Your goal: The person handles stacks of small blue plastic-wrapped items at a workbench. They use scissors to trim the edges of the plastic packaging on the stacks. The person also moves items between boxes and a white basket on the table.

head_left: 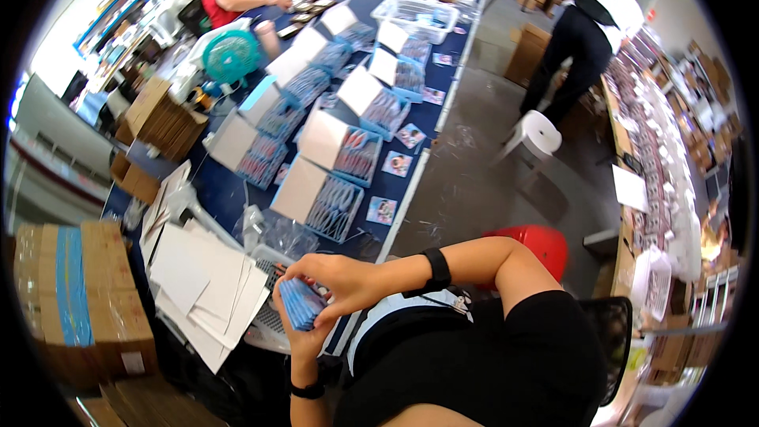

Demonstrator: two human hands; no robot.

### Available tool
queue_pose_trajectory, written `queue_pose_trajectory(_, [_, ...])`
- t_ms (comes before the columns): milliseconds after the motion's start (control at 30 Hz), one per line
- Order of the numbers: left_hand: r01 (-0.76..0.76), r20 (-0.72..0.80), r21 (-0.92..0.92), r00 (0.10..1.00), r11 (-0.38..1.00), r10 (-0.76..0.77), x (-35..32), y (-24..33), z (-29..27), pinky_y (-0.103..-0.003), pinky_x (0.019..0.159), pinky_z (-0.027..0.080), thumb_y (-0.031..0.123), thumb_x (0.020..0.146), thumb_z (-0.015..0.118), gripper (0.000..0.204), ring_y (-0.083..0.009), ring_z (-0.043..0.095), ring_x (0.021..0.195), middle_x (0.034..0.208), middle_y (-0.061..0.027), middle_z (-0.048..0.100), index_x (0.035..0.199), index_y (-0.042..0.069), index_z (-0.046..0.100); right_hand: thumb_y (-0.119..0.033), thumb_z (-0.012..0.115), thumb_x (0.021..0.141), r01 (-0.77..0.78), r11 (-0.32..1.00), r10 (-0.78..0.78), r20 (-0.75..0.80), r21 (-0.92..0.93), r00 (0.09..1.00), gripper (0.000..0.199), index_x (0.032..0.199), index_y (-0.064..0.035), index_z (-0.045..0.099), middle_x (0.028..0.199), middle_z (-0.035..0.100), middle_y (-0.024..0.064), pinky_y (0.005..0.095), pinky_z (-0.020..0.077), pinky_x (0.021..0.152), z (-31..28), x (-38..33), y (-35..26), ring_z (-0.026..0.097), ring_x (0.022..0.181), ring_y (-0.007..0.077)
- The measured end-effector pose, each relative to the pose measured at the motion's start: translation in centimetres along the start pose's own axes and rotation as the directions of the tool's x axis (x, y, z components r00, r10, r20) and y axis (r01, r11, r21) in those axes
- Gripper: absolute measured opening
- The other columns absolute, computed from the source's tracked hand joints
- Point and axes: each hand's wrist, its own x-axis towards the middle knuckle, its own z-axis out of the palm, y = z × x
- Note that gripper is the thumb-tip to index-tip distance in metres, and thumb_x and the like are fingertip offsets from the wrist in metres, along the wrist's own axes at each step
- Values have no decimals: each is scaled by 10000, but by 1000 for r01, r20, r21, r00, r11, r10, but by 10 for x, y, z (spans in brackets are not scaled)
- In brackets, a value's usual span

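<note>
A small stack of thin blue packets (299, 305) is held between my two hands, close to my body and above the near end of the table. My left hand (305, 340) grips the stack from below and the side, fingers wrapped. My right hand (341, 277) reaches over from the right, its thumb and fingers closed around the stack's upper and right sides. Beneath the hands is a grey perforated basket (269, 312), partly covered. Next to it lie loose white card sheets (194, 273). Beyond stand open blue boxes (334, 209) filled with upright packets, their white lids raised.
Square picture cards (382, 210) line the right edge of the blue table (407, 178). A clear plastic bin (415, 20) and a teal fan (231, 54) stand farther back. Cardboard boxes (118, 292) rise at left. Two people work beyond; a white stool (540, 134) stands at right.
</note>
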Motion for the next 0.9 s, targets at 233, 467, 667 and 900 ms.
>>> queue_pose_trajectory(233, [36, 96, 7, 995, 999, -37, 7, 0, 7, -371, 914, 479, 171, 648, 847, 1018, -204, 466, 1122, 1243, -78, 410, 1408, 123, 171, -223, 823, 584, 34, 998, -31, -50, 45, 998, 780, 1234, -11, 446, 1117, 540, 180, 373, 440, 891, -13, -15, 1, 522, 1066, 342])
queue_pose_trajectory(467, [-5, 176, 68, 984, 998, -7, 9, -10, 15, -355, 882, 486, 333, 670, 843, 1027, -220, 448, 1140, 1277, -98, 385, 1411, 93, 173, -226, 789, 644, 26, 996, -16, -120, 83, 993, 757, 1278, -3, 440, 1131, 539, 156, 354, 462, 863, -20, -36, 2, 551, 1020, 269])
queue_pose_trajectory(667, [15, 136, 65, 990, 998, -24, 5, -17, 15, -335, 851, 505, 291, 711, 817, 945, -227, 448, 1149, 1293, -112, 404, 1394, 80, 199, -195, 777, 664, -38, 994, 52, -139, 104, 989, 724, 1268, -2, 430, 1126, 547, 155, 354, 468, 865, -17, -39, 3, 568, 1016, 274])
queue_pose_trajectory(900, [-61, 94, 12, 994, 998, 60, 8, -11, 16, -328, 857, 511, 197, 713, 808, 876, -213, 540, 1069, 1239, -124, 459, 1357, 47, 234, -182, 791, 691, -55, 996, 61, -81, 70, 995, 688, 1264, 0, 455, 1174, 545, 155, 354, 484, 897, -21, -26, -2, 570, 1054, 259])
